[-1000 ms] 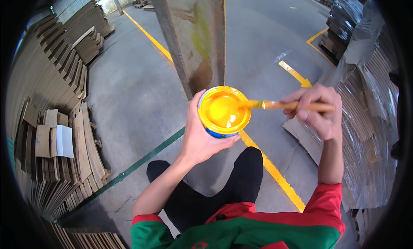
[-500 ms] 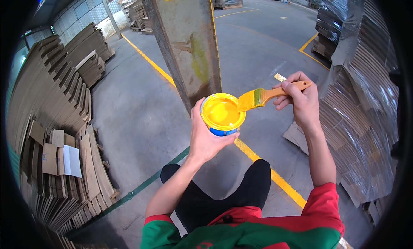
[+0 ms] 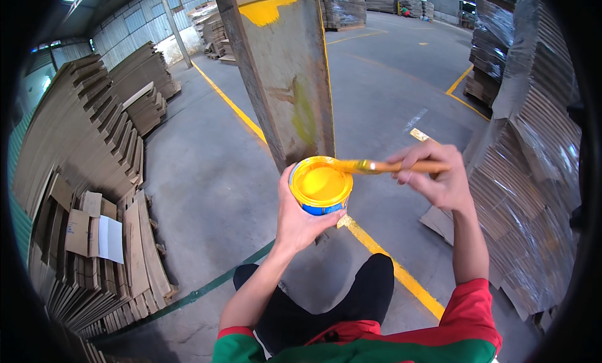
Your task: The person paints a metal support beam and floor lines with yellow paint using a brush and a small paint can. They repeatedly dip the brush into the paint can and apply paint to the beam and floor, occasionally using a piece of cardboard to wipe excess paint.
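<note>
My left hand (image 3: pixel 300 220) is wrapped round a small blue can of yellow paint (image 3: pixel 322 185), its top uncovered and its rim smeared with yellow. In my right hand (image 3: pixel 436 170) is a paintbrush (image 3: pixel 384 166) with an orange handle, held level in the fingers. The yellow bristles lie at the right side of the can's rim, a little blurred; whether they touch it I cannot tell. Just beyond the can stands a grey steel column (image 3: pixel 285 80), with a fresh yellow patch (image 3: pixel 262 11) high on its face and a duller yellowish smear lower down.
Flat cardboard stacks (image 3: pixel 69 137) line the left side, with loose pieces and a white sheet (image 3: pixel 110 239) on top. Plastic-wrapped cardboard (image 3: pixel 520 200) stands close on the right. Yellow (image 3: pixel 382 259) and green (image 3: pixel 216 276) lines cross the concrete floor.
The brush has turned from slanted, broad side showing, to level and edge-on, its bristles still by the can's rim. The view has tilted up, showing more of the column's yellow patch.
</note>
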`<act>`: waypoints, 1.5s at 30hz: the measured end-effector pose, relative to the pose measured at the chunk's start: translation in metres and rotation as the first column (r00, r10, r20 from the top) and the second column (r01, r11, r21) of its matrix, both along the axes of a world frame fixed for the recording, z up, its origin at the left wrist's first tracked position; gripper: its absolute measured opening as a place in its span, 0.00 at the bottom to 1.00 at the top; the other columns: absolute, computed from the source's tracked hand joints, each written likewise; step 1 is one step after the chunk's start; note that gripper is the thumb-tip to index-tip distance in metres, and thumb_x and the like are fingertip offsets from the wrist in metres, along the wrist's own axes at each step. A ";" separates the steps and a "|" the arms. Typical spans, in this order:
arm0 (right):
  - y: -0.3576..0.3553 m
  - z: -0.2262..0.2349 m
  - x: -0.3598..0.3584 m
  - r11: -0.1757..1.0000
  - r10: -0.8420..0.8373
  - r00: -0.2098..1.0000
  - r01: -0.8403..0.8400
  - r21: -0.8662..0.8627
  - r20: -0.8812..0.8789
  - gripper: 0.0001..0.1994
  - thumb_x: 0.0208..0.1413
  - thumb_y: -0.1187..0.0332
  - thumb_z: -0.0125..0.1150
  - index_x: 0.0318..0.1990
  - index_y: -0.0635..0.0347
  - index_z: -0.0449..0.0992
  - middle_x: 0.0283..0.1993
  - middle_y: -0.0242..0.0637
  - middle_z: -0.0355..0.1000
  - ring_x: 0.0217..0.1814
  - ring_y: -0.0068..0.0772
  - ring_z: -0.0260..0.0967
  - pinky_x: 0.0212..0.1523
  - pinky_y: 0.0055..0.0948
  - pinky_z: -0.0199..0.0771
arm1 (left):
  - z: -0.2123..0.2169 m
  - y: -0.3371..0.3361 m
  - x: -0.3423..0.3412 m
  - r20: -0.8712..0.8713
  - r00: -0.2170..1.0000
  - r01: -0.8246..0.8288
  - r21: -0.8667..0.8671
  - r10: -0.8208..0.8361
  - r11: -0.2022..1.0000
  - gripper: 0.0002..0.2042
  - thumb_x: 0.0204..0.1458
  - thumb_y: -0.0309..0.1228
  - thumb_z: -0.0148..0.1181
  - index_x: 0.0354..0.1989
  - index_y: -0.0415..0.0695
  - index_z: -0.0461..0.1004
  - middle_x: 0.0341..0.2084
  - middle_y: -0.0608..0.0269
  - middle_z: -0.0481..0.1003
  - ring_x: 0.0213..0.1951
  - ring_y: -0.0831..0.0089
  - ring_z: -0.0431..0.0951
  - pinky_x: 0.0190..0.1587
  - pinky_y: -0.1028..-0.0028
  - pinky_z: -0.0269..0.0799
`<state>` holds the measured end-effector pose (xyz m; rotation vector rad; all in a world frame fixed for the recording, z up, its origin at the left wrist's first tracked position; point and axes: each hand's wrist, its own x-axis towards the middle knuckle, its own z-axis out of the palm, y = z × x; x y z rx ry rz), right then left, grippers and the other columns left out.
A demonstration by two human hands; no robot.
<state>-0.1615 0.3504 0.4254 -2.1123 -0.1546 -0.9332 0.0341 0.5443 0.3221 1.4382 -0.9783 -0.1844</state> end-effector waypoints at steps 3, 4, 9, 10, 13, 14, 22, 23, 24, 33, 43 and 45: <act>0.005 0.006 0.034 0.910 -0.103 0.955 -0.022 0.414 0.277 0.10 0.57 0.73 0.71 0.43 0.65 0.77 0.45 0.48 0.82 0.39 0.33 0.83 0.37 0.30 0.84 | 0.002 0.013 0.001 -0.016 0.999 -0.034 0.015 0.034 0.999 0.57 0.34 0.30 0.85 0.71 0.36 0.48 0.62 0.48 0.64 0.66 0.60 0.67 0.70 0.61 0.63; 0.005 0.011 0.053 0.923 -0.131 0.921 -0.023 0.385 0.368 0.11 0.61 0.72 0.69 0.45 0.68 0.76 0.44 0.49 0.81 0.36 0.35 0.83 0.35 0.29 0.86 | 0.001 0.017 0.001 0.009 0.997 -0.074 0.043 0.074 0.996 0.58 0.33 0.30 0.86 0.71 0.36 0.48 0.62 0.49 0.65 0.65 0.61 0.68 0.69 0.61 0.63; 0.008 0.049 0.159 0.920 -0.215 0.662 -0.109 0.376 0.718 0.09 0.63 0.74 0.67 0.44 0.69 0.72 0.42 0.48 0.80 0.36 0.34 0.83 0.36 0.28 0.87 | -0.013 0.053 -0.007 -0.025 0.989 -0.146 0.062 0.148 0.987 0.58 0.33 0.30 0.86 0.71 0.37 0.48 0.61 0.49 0.66 0.64 0.61 0.70 0.69 0.62 0.64; 0.007 0.056 0.174 0.926 -0.203 0.585 -0.147 0.349 0.785 0.10 0.63 0.74 0.68 0.42 0.69 0.72 0.41 0.47 0.80 0.35 0.32 0.83 0.36 0.27 0.87 | -0.018 0.060 -0.009 -0.024 0.987 -0.159 0.065 0.161 0.985 0.58 0.33 0.30 0.86 0.71 0.37 0.48 0.61 0.49 0.67 0.64 0.61 0.70 0.69 0.62 0.64; 0.002 0.072 0.203 0.944 -0.216 0.461 -0.127 0.304 0.861 0.11 0.62 0.73 0.69 0.41 0.69 0.70 0.41 0.47 0.79 0.37 0.32 0.84 0.38 0.26 0.87 | -0.031 0.080 -0.013 -0.055 0.978 -0.196 0.085 0.201 0.977 0.58 0.32 0.31 0.86 0.71 0.37 0.48 0.60 0.49 0.67 0.63 0.61 0.71 0.69 0.61 0.65; 0.002 0.074 0.210 0.945 -0.248 0.425 -0.093 0.314 0.870 0.12 0.60 0.72 0.72 0.38 0.66 0.71 0.40 0.45 0.80 0.34 0.30 0.82 0.34 0.26 0.84 | -0.036 0.084 -0.014 -0.094 0.976 -0.188 0.071 0.194 0.980 0.58 0.32 0.31 0.86 0.71 0.37 0.47 0.60 0.49 0.67 0.63 0.61 0.71 0.68 0.61 0.65; 0.018 0.080 0.246 0.811 -0.405 0.133 0.508 0.289 0.905 0.14 0.52 0.72 0.77 0.29 0.63 0.72 0.28 0.40 0.72 0.26 0.38 0.72 0.24 0.33 0.72 | -0.053 0.110 -0.021 -0.236 0.933 -0.246 0.130 0.271 0.961 0.60 0.31 0.33 0.88 0.71 0.39 0.48 0.61 0.51 0.67 0.64 0.62 0.70 0.69 0.62 0.64; 0.019 0.080 0.249 0.790 -0.417 0.104 0.532 0.304 0.903 0.14 0.52 0.73 0.77 0.29 0.63 0.72 0.28 0.39 0.72 0.26 0.38 0.72 0.24 0.33 0.71 | -0.053 0.111 -0.022 -0.233 0.929 -0.260 0.141 0.288 0.955 0.60 0.31 0.33 0.88 0.71 0.39 0.48 0.61 0.51 0.67 0.64 0.62 0.70 0.69 0.62 0.64; 0.020 0.081 0.251 0.769 -0.428 0.077 0.554 0.318 0.901 0.13 0.52 0.73 0.76 0.29 0.62 0.72 0.29 0.39 0.72 0.26 0.37 0.71 0.24 0.33 0.71 | -0.053 0.112 -0.022 -0.241 0.927 -0.260 0.139 0.288 0.956 0.60 0.30 0.33 0.88 0.71 0.39 0.48 0.61 0.52 0.67 0.64 0.62 0.70 0.69 0.63 0.64; 0.026 0.088 0.270 0.756 -0.442 0.076 0.568 0.325 0.894 0.12 0.54 0.76 0.74 0.26 0.62 0.73 0.32 0.38 0.76 0.28 0.30 0.71 0.27 0.30 0.72 | -0.050 0.122 -0.021 -0.226 0.916 -0.302 0.155 0.331 0.941 0.60 0.28 0.30 0.88 0.71 0.40 0.51 0.60 0.54 0.69 0.63 0.63 0.71 0.69 0.62 0.66; 0.040 0.095 0.278 0.805 -0.291 0.083 0.560 0.197 0.953 0.14 0.50 0.78 0.73 0.24 0.58 0.70 0.30 0.34 0.68 0.20 0.34 0.70 0.19 0.32 0.69 | -0.058 0.130 -0.019 -0.230 0.908 -0.323 0.149 0.350 0.935 0.60 0.28 0.29 0.88 0.71 0.40 0.51 0.60 0.54 0.69 0.64 0.63 0.70 0.70 0.62 0.65; 0.045 0.089 0.274 0.845 -0.225 0.127 0.518 0.128 0.966 0.14 0.49 0.77 0.74 0.23 0.58 0.69 0.29 0.34 0.70 0.20 0.33 0.70 0.18 0.31 0.68 | -0.061 0.129 -0.019 -0.230 0.908 -0.322 0.152 0.350 0.934 0.60 0.28 0.29 0.88 0.71 0.40 0.51 0.61 0.54 0.68 0.64 0.63 0.70 0.70 0.62 0.65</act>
